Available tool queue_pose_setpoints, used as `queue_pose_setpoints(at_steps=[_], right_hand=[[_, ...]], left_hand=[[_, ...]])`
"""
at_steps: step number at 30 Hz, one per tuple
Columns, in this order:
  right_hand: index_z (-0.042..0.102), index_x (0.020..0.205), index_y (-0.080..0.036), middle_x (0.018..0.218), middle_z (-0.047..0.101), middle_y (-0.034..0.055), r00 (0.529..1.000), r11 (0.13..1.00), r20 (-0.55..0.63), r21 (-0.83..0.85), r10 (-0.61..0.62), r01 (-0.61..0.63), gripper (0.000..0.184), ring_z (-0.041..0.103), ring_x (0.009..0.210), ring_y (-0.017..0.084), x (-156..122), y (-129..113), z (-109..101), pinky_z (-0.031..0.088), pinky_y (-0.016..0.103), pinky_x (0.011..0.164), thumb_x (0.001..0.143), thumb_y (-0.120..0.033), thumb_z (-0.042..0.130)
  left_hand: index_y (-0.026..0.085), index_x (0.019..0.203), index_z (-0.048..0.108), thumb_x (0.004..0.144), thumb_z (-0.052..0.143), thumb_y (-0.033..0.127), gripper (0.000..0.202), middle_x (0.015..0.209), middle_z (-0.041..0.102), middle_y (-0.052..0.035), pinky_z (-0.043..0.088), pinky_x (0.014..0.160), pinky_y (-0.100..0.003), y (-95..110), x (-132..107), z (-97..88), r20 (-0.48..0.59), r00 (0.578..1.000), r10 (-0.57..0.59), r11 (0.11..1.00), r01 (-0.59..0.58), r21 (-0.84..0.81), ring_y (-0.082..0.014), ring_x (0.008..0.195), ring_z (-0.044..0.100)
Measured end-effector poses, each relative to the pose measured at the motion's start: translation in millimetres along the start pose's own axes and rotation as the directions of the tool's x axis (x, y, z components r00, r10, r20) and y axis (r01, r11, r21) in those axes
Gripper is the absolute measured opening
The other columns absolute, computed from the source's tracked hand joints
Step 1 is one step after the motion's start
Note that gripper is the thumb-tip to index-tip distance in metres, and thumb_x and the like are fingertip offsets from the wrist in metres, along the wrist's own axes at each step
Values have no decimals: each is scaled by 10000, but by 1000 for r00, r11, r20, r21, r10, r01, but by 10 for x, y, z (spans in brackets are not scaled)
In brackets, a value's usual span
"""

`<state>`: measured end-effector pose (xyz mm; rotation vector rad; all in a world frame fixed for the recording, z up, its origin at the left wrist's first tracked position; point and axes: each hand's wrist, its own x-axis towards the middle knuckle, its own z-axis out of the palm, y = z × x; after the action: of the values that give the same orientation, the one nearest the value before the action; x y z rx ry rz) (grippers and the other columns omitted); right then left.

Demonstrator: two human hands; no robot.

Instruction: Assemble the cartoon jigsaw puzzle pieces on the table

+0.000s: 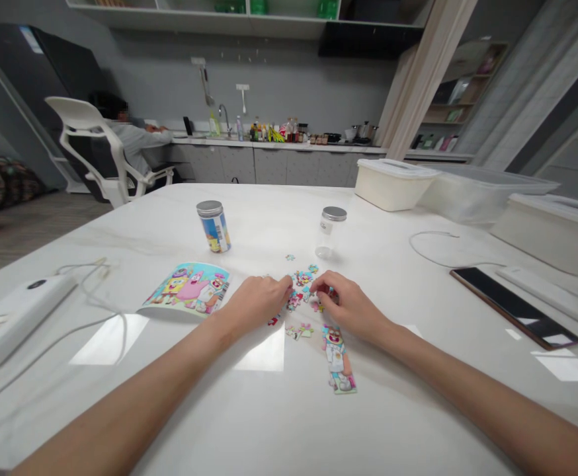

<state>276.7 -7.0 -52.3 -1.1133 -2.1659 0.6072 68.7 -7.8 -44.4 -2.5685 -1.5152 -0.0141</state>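
Loose jigsaw puzzle pieces (303, 277) lie in a small pile between my two hands. My left hand (262, 299) is closed at the pile's left side, its fingertips against the pieces; whatever it may hold is hidden. On the other side my right hand (349, 307) bends its fingers and thumb around a puzzle piece (334, 295), mostly covered by the fingers. Below that hand lies a joined strip of puzzle (338, 360) with a cartoon figure. A few pieces (299, 331) sit apart, nearer to me. The curved picture sheet (190, 288) with cartoon characters rests left of my left hand.
Behind the pieces stand a printed jar (213, 227) and a clear jar (329, 233), both with metal lids. A phone (514, 307) and storage boxes (393, 184) are at right. A white device (18, 320) with cables is at left. A person sits beyond the table.
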Motion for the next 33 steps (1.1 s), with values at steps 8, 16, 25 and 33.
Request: queue_pose_setpoints(at_steps=[8, 16, 25, 33], right_hand=[[583, 893, -208, 840, 612, 24, 999, 1000, 27, 22, 19, -20, 173, 571, 765, 168, -21, 17, 28, 448, 311, 690, 829, -109, 457], [598, 886, -218, 849, 623, 25, 999, 1000, 30, 5, -16, 16, 150, 569, 768, 175, -45, -55, 4, 443, 325, 706, 858, -155, 465], [591, 879, -213, 840, 629, 37, 993, 996, 86, 2, -85, 85, 141, 566, 788, 180, -74, -139, 17, 446, 325, 712, 886, -159, 461], [538, 918, -215, 872, 642, 26, 998, 992, 40, 117, 47, -51, 54, 578, 763, 160, -58, -162, 2, 455, 302, 666, 890, -261, 542]], left_hand=[[142, 989, 570, 964, 342, 174, 232, 619, 621, -57, 390, 525, -278, 49, -36, -14, -14, 998, 65, 998, -65, -22, -194, 579, 627], [179, 992, 492, 1006, 329, 175, 163, 989, 598, -54, 423, 586, -252, 108, -62, -98, -275, 961, 3, 979, -60, -197, -162, 841, 593], [172, 896, 490, 995, 310, 163, 205, 886, 585, -54, 467, 694, -313, 176, -52, -83, -236, 972, 16, 943, -93, -320, -180, 800, 554], [184, 895, 533, 976, 403, 221, 158, 777, 622, -3, 443, 642, -272, 225, -74, -130, -280, 955, -93, 778, -106, -619, -133, 673, 569]])
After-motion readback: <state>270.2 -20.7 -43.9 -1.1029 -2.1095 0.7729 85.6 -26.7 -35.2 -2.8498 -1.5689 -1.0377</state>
